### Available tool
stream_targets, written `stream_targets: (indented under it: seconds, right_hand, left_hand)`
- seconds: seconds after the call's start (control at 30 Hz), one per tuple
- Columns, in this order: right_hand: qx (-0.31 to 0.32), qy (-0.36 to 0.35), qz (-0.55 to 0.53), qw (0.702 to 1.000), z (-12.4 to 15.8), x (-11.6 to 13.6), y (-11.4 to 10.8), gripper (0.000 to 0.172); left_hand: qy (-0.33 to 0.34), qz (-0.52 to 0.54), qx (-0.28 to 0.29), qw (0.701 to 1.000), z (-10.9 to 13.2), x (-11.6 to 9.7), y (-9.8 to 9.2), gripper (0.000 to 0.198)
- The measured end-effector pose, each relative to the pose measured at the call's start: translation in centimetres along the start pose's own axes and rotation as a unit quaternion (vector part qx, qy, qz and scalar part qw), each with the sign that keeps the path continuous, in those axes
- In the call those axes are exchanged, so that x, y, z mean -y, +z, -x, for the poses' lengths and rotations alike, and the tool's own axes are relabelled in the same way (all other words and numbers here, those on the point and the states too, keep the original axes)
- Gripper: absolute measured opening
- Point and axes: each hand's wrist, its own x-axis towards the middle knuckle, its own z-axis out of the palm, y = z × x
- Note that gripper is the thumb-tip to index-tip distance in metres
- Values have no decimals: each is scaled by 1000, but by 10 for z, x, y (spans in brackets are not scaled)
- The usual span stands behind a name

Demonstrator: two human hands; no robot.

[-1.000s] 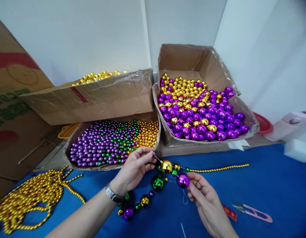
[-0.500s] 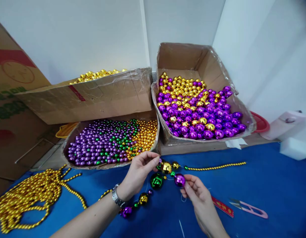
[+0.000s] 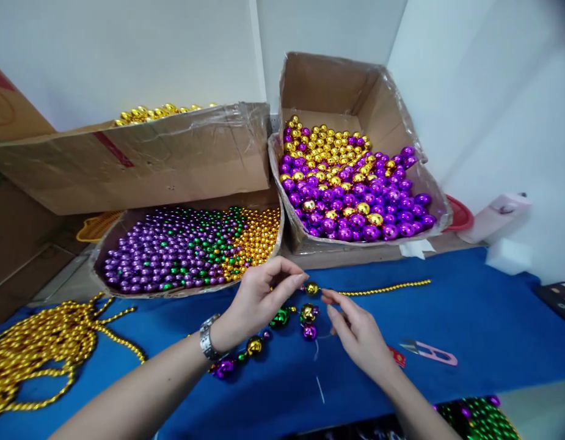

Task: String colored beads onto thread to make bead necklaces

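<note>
"How is the left hand (image 3: 259,296) set?"
"Thumb (image 3: 286,289) and forefinger (image 3: 286,264) pinch together at the tips, with the left forearm (image 3: 145,373) slanting back and leftward from that grip."
"And the right hand (image 3: 358,330)?"
"Just right of the grip, slightly nearer the body, fingers bent. Whether it pinches, I can't tell. The right forearm (image 3: 410,400) runs back and rightward."

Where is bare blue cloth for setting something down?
Right of the pink snips, below the white block; also between the left forearm and white sliver. Crowded: around left hand, right hand and strung beads; far left, gold strands.
</note>
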Motion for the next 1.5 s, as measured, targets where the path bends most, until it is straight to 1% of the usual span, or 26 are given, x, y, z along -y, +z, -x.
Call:
stream_targets:
  seconds: [0.07,0.17,0.23,0.3,0.33,0.37,0.43,0.47,0.53,0.6,0.67,0.73,0.8,0.9,0.97,1.03,1.13,1.23,1.33,1.5]
  right_hand:
    - [12,-51,28,998,-4,11,2,29]
    - [14,-74,39,996,-6,19,2,22]
    - [10,-71,37,997,-6,23,-5,23]
    - [0,-57,11,998,-6,29,-14,24]
    - [-2,-49,-11,999,-6,33,-18,24]
    - [-1,-42,-36,998,-6,38,-22,25]
    - [11,-42,-84,996,-5,49,-27,25]
    - [14,-46,-105,993,-4,55,-29,25]
    - [-4,-52,-148,988,-2,65,-31,25]
    - [-50,-53,-193,978,0,71,-37,24]
    - [-98,-52,-229,967,1,71,-48,22]
    - [-138,-48,-256,955,3,64,-64,20]
    - [-184,-42,-275,943,5,51,-83,19]
    - [-254,-32,-293,921,10,24,-112,20]
    - [-286,-27,-306,907,14,6,-127,22]
    - [-303,-16,-324,896,17,-9,-137,26]
    - [-312,-3,-343,886,18,-27,-141,31]
    - [-322,-2,-350,880,17,-38,-145,34]
    - [-337,-8,-357,871,18,-44,-156,35]
    - [-369,-34,-361,855,26,-43,-180,34]
  left_hand:
    - [13,27,-12,999,-6,-13,-1,12]
    - [22,98,-32,994,-10,-22,-2,11]
    - [18,163,-56,985,-10,-19,0,11]
    - [2,230,-76,970,-5,-11,7,19]
    - [-9,248,-69,966,-2,-6,12,25]
    - [-18,247,-46,968,3,0,19,31]
    - [-16,194,37,980,12,13,36,40]
    - [-1,152,82,985,16,20,45,43]
    - [45,66,151,985,24,35,62,50]
    - [80,-23,191,978,31,50,77,51]
    - [97,-130,209,964,38,66,86,39]
    - [99,-219,210,948,45,80,91,25]
    - [95,-269,201,937,52,90,91,19]
    - [86,-307,180,931,60,99,86,21]
    - [84,-332,170,924,64,102,80,23]
    - [87,-352,165,917,66,104,73,24]
    - [100,-385,161,903,67,107,65,25]
    - [111,-420,152,888,64,112,60,23]
    - [116,-445,136,877,61,117,55,21]
    - [118,-487,125,856,58,127,48,26]
